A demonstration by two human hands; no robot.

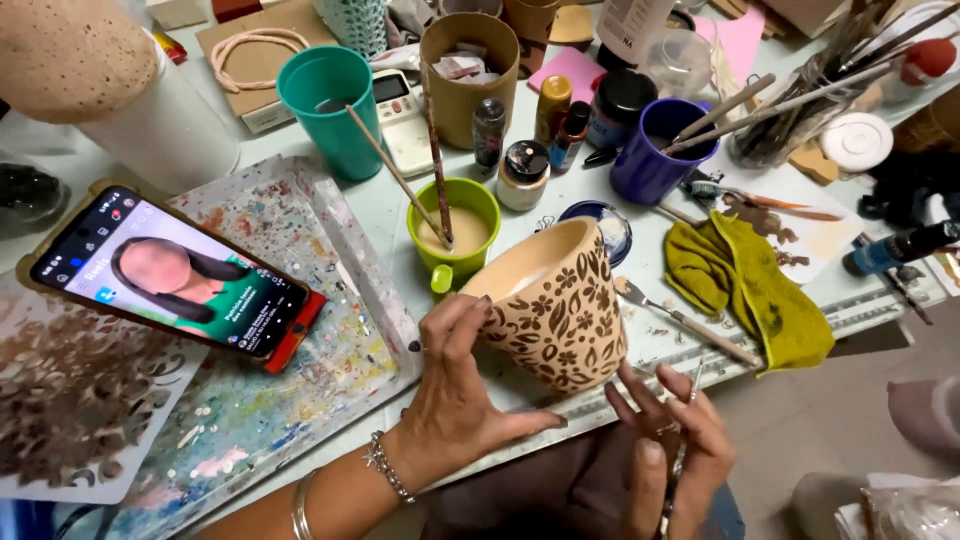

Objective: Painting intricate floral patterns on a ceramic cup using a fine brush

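A tan clay pot (pixel 552 305) is held tilted at the near edge of the desk (pixel 380 210), just in front of the lime-green cup (pixel 455 232). It is steadied by the left hand (pixel 455 390), whose fingers are spread and curved round the rim and left wall. A thin brush (pixel 690 400) is pinched in the right hand (pixel 670 445), which is closed on it just right of the pot's base. The side turned to the camera is largely covered with dark brown leaves and flowers, so the painting is judged well advanced; the inside is left plain, and the far side cannot be seen. A phone (pixel 170 270) is propped on the paint-spattered board (pixel 290 380) to the left, and a yellow-green cloth (pixel 750 285) lies to the right.
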